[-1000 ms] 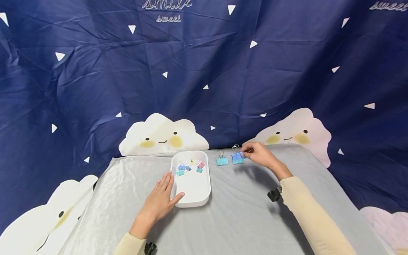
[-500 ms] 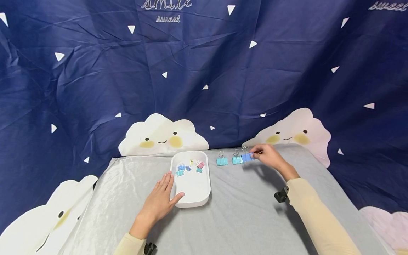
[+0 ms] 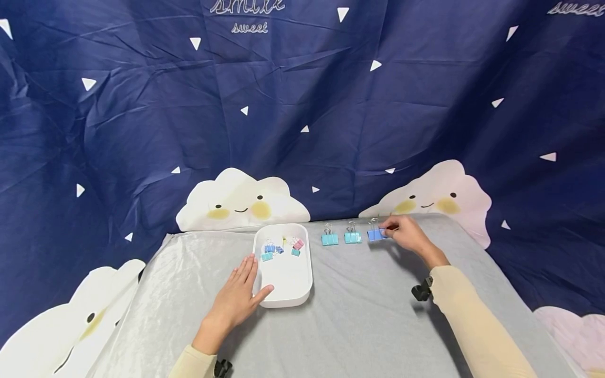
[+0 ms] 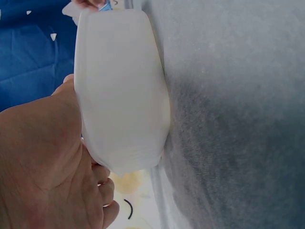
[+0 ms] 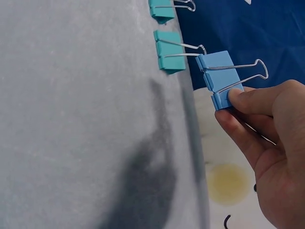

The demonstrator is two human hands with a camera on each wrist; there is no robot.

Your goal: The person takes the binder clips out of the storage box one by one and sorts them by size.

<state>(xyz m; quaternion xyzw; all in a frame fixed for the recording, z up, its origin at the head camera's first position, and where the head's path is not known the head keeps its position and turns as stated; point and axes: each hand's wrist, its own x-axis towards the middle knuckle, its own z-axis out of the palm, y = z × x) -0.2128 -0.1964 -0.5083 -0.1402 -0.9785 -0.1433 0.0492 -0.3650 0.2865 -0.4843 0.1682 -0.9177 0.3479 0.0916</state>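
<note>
Between thumb and fingers my right hand (image 3: 405, 233) pinches a blue binder clip (image 5: 223, 76) by one end, its wire handles pointing away toward the back. Left of it, a teal binder clip (image 3: 353, 238) and another teal binder clip (image 3: 330, 239) lie in a row on the cloth. My left hand (image 3: 236, 294) rests with straight fingers against the left wall of a white tray (image 3: 283, 303), thumb at the near rim. Inside the tray are several small binder clips, among them a pink clip (image 3: 298, 244) and a blue clip (image 3: 269, 248).
A grey cloth (image 3: 350, 325) covers the table, whose back edge runs just behind the row of clips. Behind it hangs a dark blue curtain (image 3: 283, 147) printed with clouds and triangles.
My right hand has carried the blue binder clip rightward, from over the second teal clip to a spot right of it. The left hand and tray stay put.
</note>
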